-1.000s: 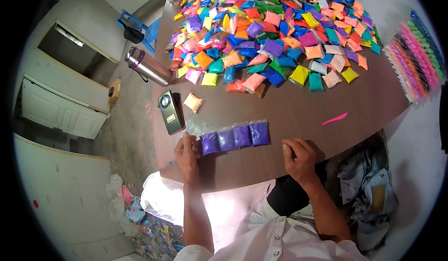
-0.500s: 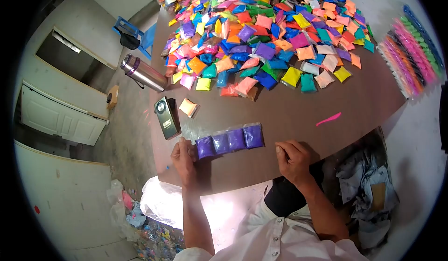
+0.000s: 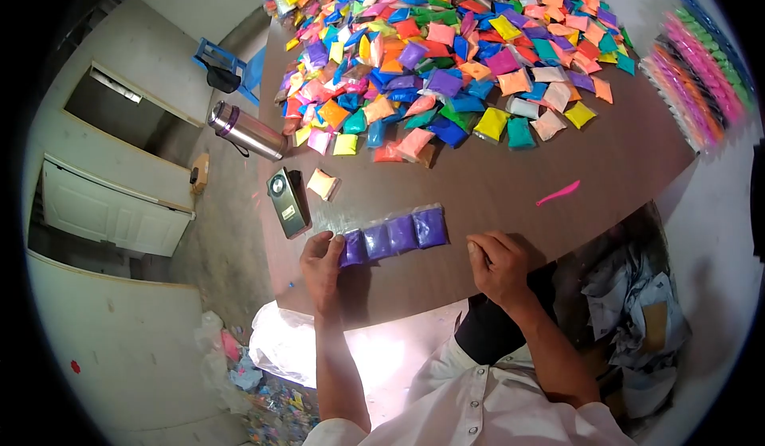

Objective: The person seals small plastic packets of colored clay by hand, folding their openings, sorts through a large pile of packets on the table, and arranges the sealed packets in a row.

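Observation:
A strip of joined purple packets point(image 3: 390, 236), each in clear plastic, lies on the brown table in front of me. My left hand point(image 3: 322, 264) pinches the strip's left end, thumb over the edge of the first packet. To the right of the strip, apart from it, my right hand point(image 3: 500, 267) rests at the table's near edge. Its fingers are curled in and nothing shows between them. A single peach packet point(image 3: 322, 184) lies above my left hand, beside a dark phone-like device point(image 3: 288, 204) that leans upright.
A big heap of colourful packets point(image 3: 446, 79) covers the far table point(image 3: 510, 183). A steel thermos point(image 3: 249, 131) stands at the left edge. A pink plastic knife point(image 3: 558, 193) lies to the right. Bundled colourful strips point(image 3: 701, 79) are at far right; plastic bags point(image 3: 280, 342) lie below left.
My left hand has shifted slightly right, and its thumb now overlaps the first purple packet. My right hand stays closed in about the same place. The view has tilted a little.

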The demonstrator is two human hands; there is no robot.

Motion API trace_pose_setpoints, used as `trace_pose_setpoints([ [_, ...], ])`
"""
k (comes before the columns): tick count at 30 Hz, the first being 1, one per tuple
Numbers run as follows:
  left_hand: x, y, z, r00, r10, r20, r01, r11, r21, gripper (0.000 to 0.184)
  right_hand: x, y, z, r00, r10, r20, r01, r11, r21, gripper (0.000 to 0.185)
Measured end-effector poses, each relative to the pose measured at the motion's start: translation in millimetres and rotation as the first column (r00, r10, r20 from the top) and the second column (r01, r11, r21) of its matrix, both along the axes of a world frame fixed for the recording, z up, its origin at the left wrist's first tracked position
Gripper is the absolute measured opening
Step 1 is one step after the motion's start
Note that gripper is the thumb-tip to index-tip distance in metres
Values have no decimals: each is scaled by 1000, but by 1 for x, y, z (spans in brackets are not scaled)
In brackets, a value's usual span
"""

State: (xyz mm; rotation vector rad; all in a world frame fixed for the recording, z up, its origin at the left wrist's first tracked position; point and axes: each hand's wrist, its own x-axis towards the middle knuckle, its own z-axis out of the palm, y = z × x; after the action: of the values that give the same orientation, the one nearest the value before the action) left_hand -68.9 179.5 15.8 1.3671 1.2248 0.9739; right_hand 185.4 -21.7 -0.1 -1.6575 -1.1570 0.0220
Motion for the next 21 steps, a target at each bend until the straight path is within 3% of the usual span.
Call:
trace_pose_setpoints([
  [4,-16,9,-10,994,2,107,1,1000,-24,24,0,-1,-1,1000,2,-21,-2,1000,5,7],
  [7,-30,17,-11,956,82,281,-97,994,40,21,1,-2,-3,1000,8,-24,-8,1000,12,7],
  [14,-65,33,-17,975,195,106,-203,977,63,19,2,-2,-1,998,22,-61,-21,1000,12,7],
  [21,-58,29,-19,993,113,-23,-111,992,57,25,2,-2,-4,998,24,-58,-22,999,24,7],
])
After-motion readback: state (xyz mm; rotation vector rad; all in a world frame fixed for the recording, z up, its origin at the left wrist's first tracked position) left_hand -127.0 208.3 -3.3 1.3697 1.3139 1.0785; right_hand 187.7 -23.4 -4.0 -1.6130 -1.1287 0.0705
